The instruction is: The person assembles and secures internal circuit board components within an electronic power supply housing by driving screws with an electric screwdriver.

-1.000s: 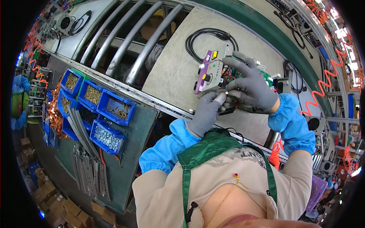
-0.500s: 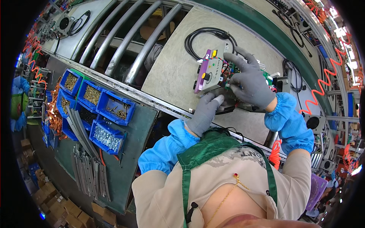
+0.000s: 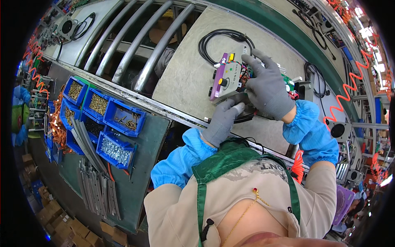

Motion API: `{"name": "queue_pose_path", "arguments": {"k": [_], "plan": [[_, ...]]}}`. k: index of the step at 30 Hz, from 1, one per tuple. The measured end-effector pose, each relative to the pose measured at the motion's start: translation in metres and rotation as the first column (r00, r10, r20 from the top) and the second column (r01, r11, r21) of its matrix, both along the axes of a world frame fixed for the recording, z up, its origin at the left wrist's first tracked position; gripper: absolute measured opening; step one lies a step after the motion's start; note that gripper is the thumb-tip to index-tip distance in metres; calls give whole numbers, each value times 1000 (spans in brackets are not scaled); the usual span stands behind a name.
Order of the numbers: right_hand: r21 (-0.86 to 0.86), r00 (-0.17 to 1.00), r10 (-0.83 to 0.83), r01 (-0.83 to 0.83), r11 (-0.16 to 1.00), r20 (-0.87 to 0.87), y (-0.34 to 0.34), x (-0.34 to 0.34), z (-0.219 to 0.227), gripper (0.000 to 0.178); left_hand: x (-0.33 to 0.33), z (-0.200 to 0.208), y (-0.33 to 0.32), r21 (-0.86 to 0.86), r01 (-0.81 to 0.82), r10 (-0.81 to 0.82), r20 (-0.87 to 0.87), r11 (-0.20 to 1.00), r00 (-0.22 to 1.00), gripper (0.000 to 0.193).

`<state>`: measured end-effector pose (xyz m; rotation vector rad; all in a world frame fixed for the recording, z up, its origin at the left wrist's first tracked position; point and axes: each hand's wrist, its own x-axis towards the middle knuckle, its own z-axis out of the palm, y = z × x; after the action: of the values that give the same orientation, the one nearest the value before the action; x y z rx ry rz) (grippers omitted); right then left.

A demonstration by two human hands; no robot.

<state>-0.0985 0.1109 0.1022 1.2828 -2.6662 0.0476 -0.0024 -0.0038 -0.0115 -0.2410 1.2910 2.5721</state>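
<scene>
An uncased electrical unit [image 3: 232,76] stands on the pale work mat, with a grey front panel edged in purple, a yellow switch and a yellow-tipped knob. Green circuit boards [image 3: 287,82] and wires show behind the panel. Gloved in grey, my left hand [image 3: 223,121] has its fingers closed at the unit's near lower edge; its fingertips are partly hidden there. Over the unit's open top, my right hand [image 3: 269,90] has its fingers apart and stretched toward the back of the panel. Whatever lies under its palm is hidden.
A coiled black cable [image 3: 205,45] lies behind the unit. To the left are metal rollers [image 3: 144,68] and blue bins [image 3: 117,150] of screws and small hardware. Metal strips [image 3: 98,189] lie nearer me. An orange coiled hose [image 3: 349,92] hangs at the right.
My right hand has shifted slightly left and toward me over the unit, its fingers drawn a little closer together. My left hand has stayed nearly in place.
</scene>
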Motion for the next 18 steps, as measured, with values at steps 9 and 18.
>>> {"name": "queue_pose_path", "arguments": {"k": [9, 18], "plan": [[100, 998, 21, -27, 995, 60, 0, -1, 0, 17, -2, -8, -2, 67, 21, -22, 15, 998, 1000, 44], [67, 997, -32, 37, 997, -72, 2, 7, -13, 36, -3, -19, -11, -135, 95, -102, -48, 986, 994, 48]]}}
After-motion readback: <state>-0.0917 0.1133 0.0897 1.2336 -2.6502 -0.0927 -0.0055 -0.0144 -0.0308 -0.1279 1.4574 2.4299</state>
